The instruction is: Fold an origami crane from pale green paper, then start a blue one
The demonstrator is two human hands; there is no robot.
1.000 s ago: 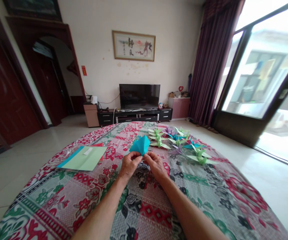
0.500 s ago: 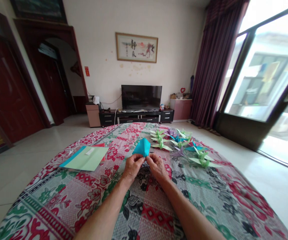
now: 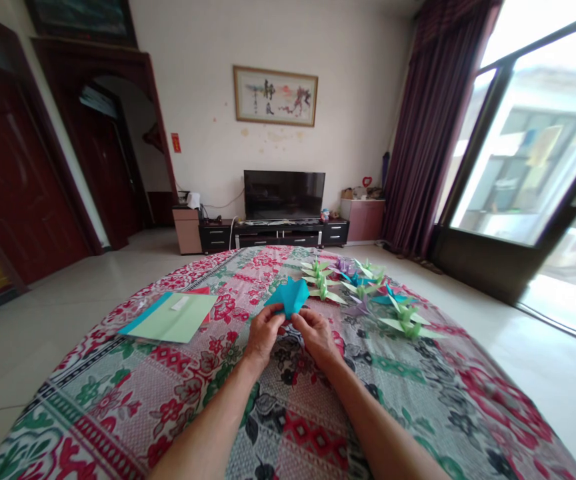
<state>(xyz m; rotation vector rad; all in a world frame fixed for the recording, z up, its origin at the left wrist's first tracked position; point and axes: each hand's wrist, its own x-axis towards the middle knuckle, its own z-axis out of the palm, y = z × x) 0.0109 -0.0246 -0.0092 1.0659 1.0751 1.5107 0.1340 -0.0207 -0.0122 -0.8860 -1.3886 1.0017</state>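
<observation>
A partly folded sheet of blue origami paper (image 3: 291, 295) is held up over the middle of the table between both hands. My left hand (image 3: 264, 333) pinches its lower left edge between thumb and fingers. On the lower right side, my right hand (image 3: 314, 333) grips the same paper, thumb close to its bottom point. The paper's upper part spreads out in angular flaps. To the right of the hands stand several folded paper cranes (image 3: 323, 288) in green, purple and blue.
Left of the hands lies a stack of green, blue and red paper sheets (image 3: 178, 323) with a small white slip (image 3: 180, 303) on top. A flowered tablecloth (image 3: 168, 413) covers the round table. Beyond are a television (image 3: 285, 195) on a low cabinet and a dark curtain (image 3: 425, 127).
The blue paper has opened out wider, with its flaps now spread to both sides. My fingers have shifted slightly along its lower edges.
</observation>
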